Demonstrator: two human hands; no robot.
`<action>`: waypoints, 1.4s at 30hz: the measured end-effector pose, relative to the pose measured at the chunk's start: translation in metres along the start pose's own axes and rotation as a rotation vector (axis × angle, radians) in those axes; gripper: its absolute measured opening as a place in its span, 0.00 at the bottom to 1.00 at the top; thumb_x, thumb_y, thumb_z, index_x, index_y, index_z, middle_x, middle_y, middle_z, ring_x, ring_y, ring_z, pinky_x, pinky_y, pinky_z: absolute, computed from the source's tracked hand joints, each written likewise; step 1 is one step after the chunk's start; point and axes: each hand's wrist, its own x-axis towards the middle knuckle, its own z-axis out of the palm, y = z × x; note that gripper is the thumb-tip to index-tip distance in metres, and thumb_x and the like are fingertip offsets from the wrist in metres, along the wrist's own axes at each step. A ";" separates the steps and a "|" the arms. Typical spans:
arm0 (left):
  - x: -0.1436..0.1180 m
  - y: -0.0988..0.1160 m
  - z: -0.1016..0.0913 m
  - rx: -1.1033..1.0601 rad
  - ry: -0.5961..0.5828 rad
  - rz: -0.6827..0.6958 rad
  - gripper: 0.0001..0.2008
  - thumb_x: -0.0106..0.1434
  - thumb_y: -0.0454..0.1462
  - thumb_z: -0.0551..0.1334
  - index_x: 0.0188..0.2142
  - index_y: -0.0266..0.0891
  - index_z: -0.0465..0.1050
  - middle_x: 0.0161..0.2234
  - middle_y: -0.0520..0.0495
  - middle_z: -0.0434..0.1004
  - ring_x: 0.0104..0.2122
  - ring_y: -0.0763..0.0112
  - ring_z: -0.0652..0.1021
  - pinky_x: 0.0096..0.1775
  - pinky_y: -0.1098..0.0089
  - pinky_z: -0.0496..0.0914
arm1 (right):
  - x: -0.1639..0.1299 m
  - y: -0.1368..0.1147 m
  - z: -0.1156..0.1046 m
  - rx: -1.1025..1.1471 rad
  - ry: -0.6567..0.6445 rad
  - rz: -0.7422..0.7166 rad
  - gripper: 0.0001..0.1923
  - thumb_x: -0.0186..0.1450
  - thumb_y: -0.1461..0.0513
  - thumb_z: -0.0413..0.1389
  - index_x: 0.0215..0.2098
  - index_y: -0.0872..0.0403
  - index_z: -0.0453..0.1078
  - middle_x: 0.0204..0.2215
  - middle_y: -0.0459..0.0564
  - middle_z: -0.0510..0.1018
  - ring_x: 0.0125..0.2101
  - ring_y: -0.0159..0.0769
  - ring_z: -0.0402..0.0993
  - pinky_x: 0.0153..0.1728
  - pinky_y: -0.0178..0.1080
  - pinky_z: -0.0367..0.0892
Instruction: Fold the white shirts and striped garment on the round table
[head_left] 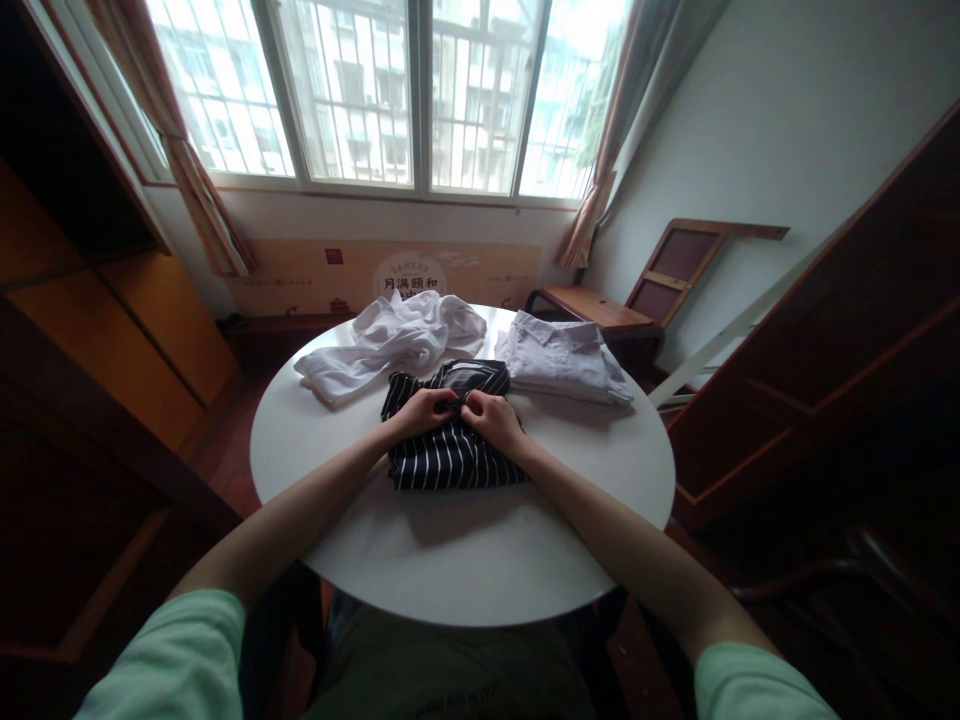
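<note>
A black shirt with white stripes [457, 458] lies folded into a rough rectangle near the middle of the round white table. My left hand [426, 410] pinches the cloth near the collar. Close beside it, my right hand [489, 415] pinches the same shirt, the fingertips of both hands nearly meeting. What exactly sits between the fingers is too small to make out. Behind the striped shirt, a crumpled white garment [405, 340] is spread loosely at the back left. To the back right rests a stack of neatly folded white shirts [562, 358], collar facing up.
The round white table [465, 570] stands right in front of my body. Beyond it are a long printed box [292, 275] under the window and a wooden chair [600, 306] at the right. Wooden cabinets [150, 330] stand at the left, and a dark wooden door [825, 380] at the right.
</note>
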 end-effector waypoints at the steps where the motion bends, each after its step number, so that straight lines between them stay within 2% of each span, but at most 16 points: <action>1: 0.000 0.000 0.000 0.002 -0.002 0.006 0.08 0.54 0.33 0.59 0.35 0.35 0.73 0.31 0.48 0.77 0.31 0.70 0.76 0.36 0.71 0.69 | 0.000 0.000 0.000 0.019 0.021 -0.013 0.07 0.59 0.60 0.51 0.28 0.54 0.68 0.25 0.45 0.73 0.26 0.31 0.66 0.28 0.32 0.55; 5: -0.001 -0.001 0.001 0.022 -0.010 0.022 0.08 0.54 0.33 0.58 0.34 0.36 0.73 0.30 0.50 0.77 0.30 0.72 0.75 0.35 0.72 0.68 | 0.000 0.002 0.000 0.088 0.074 -0.106 0.05 0.59 0.61 0.53 0.28 0.55 0.67 0.29 0.46 0.71 0.30 0.31 0.66 0.32 0.32 0.58; 9: -0.001 -0.001 0.002 0.054 0.013 0.031 0.08 0.54 0.33 0.58 0.33 0.36 0.73 0.28 0.50 0.76 0.28 0.73 0.74 0.33 0.73 0.68 | 0.001 0.003 0.000 0.123 0.063 -0.133 0.05 0.60 0.62 0.52 0.28 0.55 0.66 0.31 0.47 0.69 0.31 0.31 0.65 0.35 0.33 0.60; 16: -0.002 0.001 0.004 0.100 0.037 0.048 0.07 0.54 0.33 0.59 0.33 0.36 0.73 0.29 0.50 0.77 0.28 0.73 0.74 0.34 0.73 0.68 | 0.006 0.007 0.005 0.165 0.062 -0.066 0.06 0.59 0.63 0.50 0.24 0.54 0.61 0.26 0.45 0.68 0.29 0.31 0.64 0.33 0.32 0.58; 20: -0.003 0.005 0.002 0.077 0.086 0.016 0.07 0.55 0.38 0.61 0.32 0.37 0.73 0.29 0.50 0.77 0.28 0.72 0.75 0.33 0.73 0.68 | 0.009 0.011 0.005 0.191 0.103 0.061 0.03 0.57 0.63 0.48 0.25 0.53 0.60 0.23 0.43 0.68 0.25 0.30 0.63 0.30 0.32 0.57; 23: -0.001 0.005 -0.002 0.083 0.216 -0.034 0.10 0.55 0.42 0.61 0.33 0.37 0.72 0.29 0.50 0.77 0.29 0.71 0.75 0.34 0.72 0.68 | 0.010 0.014 0.001 0.209 0.183 0.150 0.04 0.57 0.61 0.47 0.25 0.53 0.59 0.21 0.43 0.67 0.24 0.32 0.64 0.29 0.33 0.57; 28: 0.001 0.003 -0.014 0.166 0.583 -0.227 0.09 0.57 0.43 0.60 0.33 0.40 0.70 0.30 0.51 0.76 0.30 0.71 0.75 0.36 0.71 0.68 | 0.010 0.015 -0.007 0.266 0.321 0.233 0.06 0.58 0.59 0.46 0.25 0.51 0.57 0.21 0.44 0.67 0.25 0.34 0.65 0.30 0.34 0.59; 30: 0.001 0.003 -0.017 0.183 0.630 -0.263 0.08 0.57 0.43 0.59 0.32 0.40 0.69 0.30 0.51 0.76 0.30 0.71 0.74 0.36 0.71 0.67 | 0.010 0.015 -0.010 0.288 0.360 0.238 0.06 0.59 0.58 0.46 0.26 0.52 0.57 0.22 0.45 0.68 0.26 0.34 0.66 0.31 0.35 0.60; 34: 0.000 0.002 -0.016 0.189 0.612 -0.274 0.08 0.57 0.42 0.59 0.33 0.40 0.69 0.30 0.50 0.76 0.31 0.69 0.75 0.37 0.69 0.67 | 0.007 0.007 -0.016 0.301 0.440 0.159 0.08 0.60 0.56 0.48 0.29 0.53 0.58 0.25 0.46 0.69 0.26 0.32 0.65 0.31 0.34 0.60; 37: 0.001 0.000 -0.013 0.190 0.578 -0.238 0.08 0.57 0.41 0.59 0.34 0.39 0.69 0.31 0.50 0.75 0.32 0.68 0.75 0.38 0.68 0.67 | 0.000 -0.005 -0.018 0.219 0.365 0.046 0.12 0.60 0.53 0.49 0.27 0.53 0.60 0.22 0.44 0.68 0.23 0.30 0.63 0.28 0.32 0.58; 42: 0.001 0.000 -0.011 0.250 0.538 -0.122 0.06 0.58 0.37 0.59 0.36 0.39 0.67 0.34 0.48 0.74 0.36 0.67 0.74 0.42 0.66 0.66 | -0.009 -0.018 -0.013 -0.004 0.051 -0.040 0.12 0.55 0.53 0.56 0.27 0.54 0.65 0.22 0.45 0.72 0.22 0.30 0.63 0.25 0.33 0.52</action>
